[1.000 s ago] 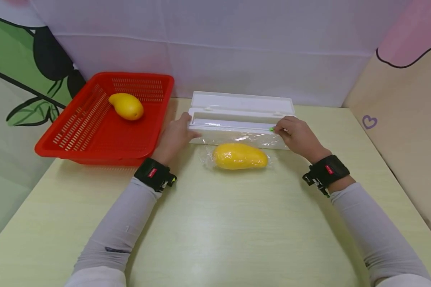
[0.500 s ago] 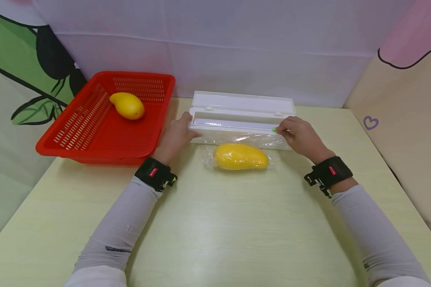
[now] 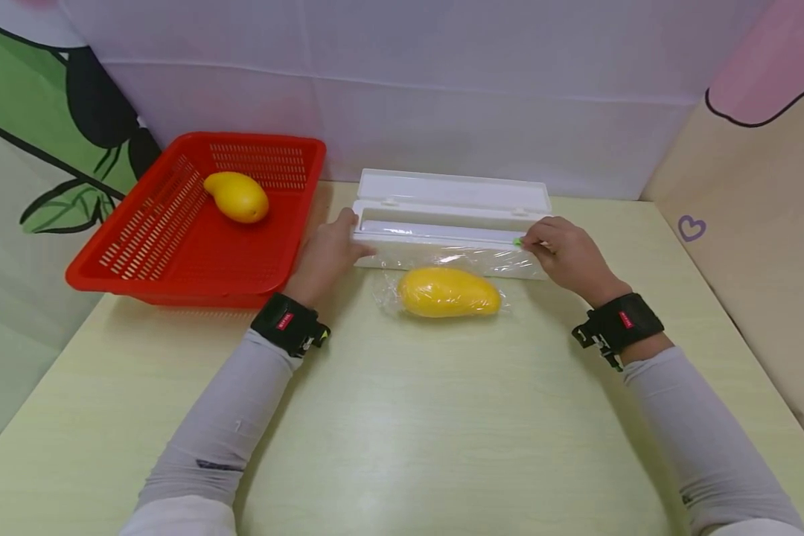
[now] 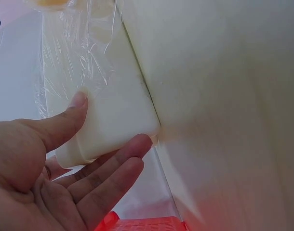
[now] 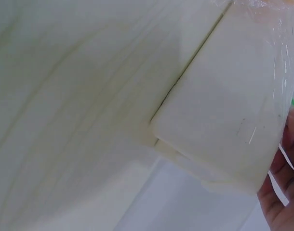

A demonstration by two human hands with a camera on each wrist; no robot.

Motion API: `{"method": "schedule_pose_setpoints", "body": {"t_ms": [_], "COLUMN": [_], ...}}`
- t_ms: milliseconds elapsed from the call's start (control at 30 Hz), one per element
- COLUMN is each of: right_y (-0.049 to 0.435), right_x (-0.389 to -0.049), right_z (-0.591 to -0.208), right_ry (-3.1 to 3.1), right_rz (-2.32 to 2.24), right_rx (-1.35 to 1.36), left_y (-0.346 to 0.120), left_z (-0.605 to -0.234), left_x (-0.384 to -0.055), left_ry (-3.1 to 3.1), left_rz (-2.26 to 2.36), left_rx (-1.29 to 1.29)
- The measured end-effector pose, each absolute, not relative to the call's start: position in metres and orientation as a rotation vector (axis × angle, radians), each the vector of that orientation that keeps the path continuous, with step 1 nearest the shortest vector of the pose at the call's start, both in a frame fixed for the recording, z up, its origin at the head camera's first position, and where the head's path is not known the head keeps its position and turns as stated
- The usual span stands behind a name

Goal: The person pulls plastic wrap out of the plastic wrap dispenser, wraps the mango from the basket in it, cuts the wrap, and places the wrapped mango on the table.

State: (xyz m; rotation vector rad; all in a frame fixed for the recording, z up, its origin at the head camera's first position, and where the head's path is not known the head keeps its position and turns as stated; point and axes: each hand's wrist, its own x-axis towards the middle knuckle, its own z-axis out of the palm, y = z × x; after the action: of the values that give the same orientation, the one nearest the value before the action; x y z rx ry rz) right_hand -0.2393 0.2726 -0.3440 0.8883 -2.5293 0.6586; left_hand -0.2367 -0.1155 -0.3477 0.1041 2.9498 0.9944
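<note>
A white cling film dispenser (image 3: 442, 253) stands at the back of the table, its lid tipped back. My left hand (image 3: 327, 253) holds its left end; in the left wrist view the thumb (image 4: 78, 101) lies on the front face and the fingers reach round the end. With thumb and fingers, my right hand (image 3: 566, 257) pinches a small green slide cutter (image 3: 519, 241) near the right end of the top edge. Clear cling film (image 3: 458, 257) hangs over the front. Right before the dispenser lies a yellow mango (image 3: 449, 292) with cling film around it.
To the left stands a red plastic basket (image 3: 194, 279) with another yellow mango (image 3: 239, 198) in it. Behind the table (image 3: 415, 432) hangs a pale cloth backdrop (image 3: 429, 126), and a side panel (image 3: 744, 246) borders the right edge.
My right hand has slid a little to the right along the dispenser's top edge, and the green slide cutter with it. The left hand and the wrapped mango stay in place.
</note>
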Motion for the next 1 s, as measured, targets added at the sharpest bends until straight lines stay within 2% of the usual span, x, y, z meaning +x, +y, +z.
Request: {"method": "schedule_pose_setpoints", "body": {"t_ms": [367,1000], "right_y": [0.294,0.308], "right_x": [-0.232,-0.240], "right_z": [-0.342,-0.347], "right_ry": [-2.564,-2.511], "right_rz": [0.651,0.534], "right_rx": [0.791,0.829], "left_y": [-0.118,-0.117], "left_z": [-0.348,-0.351], "left_x": [-0.238,-0.238], "left_ry": [2.984,2.998], "left_rz": [0.991,0.993], "left_rx": [0.139,0.156]}}
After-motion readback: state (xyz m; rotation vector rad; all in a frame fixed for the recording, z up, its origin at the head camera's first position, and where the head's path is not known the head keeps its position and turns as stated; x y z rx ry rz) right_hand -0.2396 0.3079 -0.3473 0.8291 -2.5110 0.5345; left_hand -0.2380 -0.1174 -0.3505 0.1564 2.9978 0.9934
